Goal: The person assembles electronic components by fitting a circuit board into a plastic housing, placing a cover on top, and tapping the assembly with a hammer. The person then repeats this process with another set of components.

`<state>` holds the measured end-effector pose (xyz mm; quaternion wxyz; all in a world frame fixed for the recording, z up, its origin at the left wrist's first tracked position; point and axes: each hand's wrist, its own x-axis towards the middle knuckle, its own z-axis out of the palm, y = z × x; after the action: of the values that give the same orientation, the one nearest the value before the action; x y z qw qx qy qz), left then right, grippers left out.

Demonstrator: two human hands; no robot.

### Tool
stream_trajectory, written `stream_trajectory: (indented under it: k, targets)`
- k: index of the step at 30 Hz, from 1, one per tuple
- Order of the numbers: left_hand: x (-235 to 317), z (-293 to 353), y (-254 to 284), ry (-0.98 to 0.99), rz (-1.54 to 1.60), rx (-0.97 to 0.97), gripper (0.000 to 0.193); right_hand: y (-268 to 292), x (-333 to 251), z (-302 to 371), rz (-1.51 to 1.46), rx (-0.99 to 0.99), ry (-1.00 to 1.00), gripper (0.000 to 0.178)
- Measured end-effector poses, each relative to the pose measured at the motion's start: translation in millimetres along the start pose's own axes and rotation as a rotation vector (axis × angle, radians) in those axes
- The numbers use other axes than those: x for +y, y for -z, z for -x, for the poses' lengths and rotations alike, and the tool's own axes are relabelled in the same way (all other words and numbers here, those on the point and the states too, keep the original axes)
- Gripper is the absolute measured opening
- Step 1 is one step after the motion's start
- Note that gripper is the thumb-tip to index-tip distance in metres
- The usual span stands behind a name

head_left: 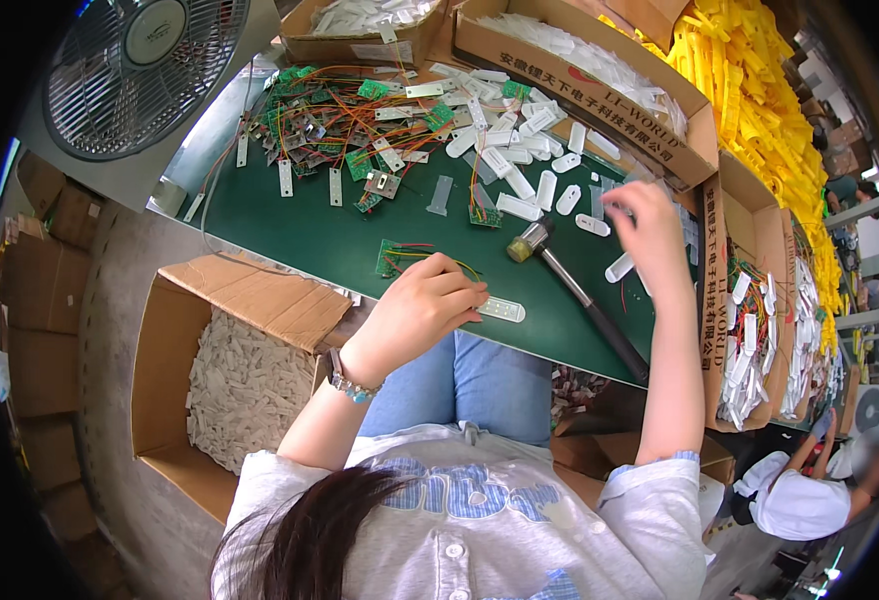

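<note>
My left hand [422, 305] is closed on one end of a white rounded-end case with an LED strip in it [503, 309], near the table's front edge. Wires run from beneath its fingers to a green circuit board [388, 258] lying just beyond. My right hand [648, 225] is raised at the right, fingers curled in a pinch, close to some clear plastic pieces [604, 196]. Whatever those fingertips hold is too small to make out. A hammer [567, 275] with a black grip lies between my hands. Small white covers [592, 225] are spread near my right hand.
Heaped on the green table [290, 228] are wired circuit boards [310, 120] and white cases [520, 140]. Cartons of white parts [600, 85] line the back; another carton [712, 300] stands right. A fan [150, 60] is far left, an open box [175, 370] below. One person [800, 495] sits right.
</note>
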<state>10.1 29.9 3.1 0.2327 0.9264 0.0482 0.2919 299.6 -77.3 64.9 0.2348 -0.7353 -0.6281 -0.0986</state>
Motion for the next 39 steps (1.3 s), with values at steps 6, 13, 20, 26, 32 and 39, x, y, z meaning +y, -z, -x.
stream_trajectory:
  k: [6,13,20,26,32,39]
  targets:
    - [-2,0,-6,-0.007,0.031,0.013,0.026,-19,65,-25,-0.086,-0.372,-0.271,0.043]
    - [-2,1,-4,-0.017,0.051,0.023,0.024,-35,74,-24,-0.225,-0.386,-0.262,0.041]
    - [-2,0,-5,-0.005,0.038,0.021,0.022,-36,75,-14,-0.135,-0.371,-0.294,0.041]
    - [-4,2,-8,-0.007,0.043,0.024,0.021,-28,56,-11,-0.183,-0.323,-0.317,0.044]
    - [-4,3,-8,0.001,0.047,0.031,0.022,-33,20,14,-0.696,0.071,-0.491,0.033]
    - [0,3,-4,0.026,0.045,0.034,0.025,-7,-84,82,0.062,0.078,0.271,0.023]
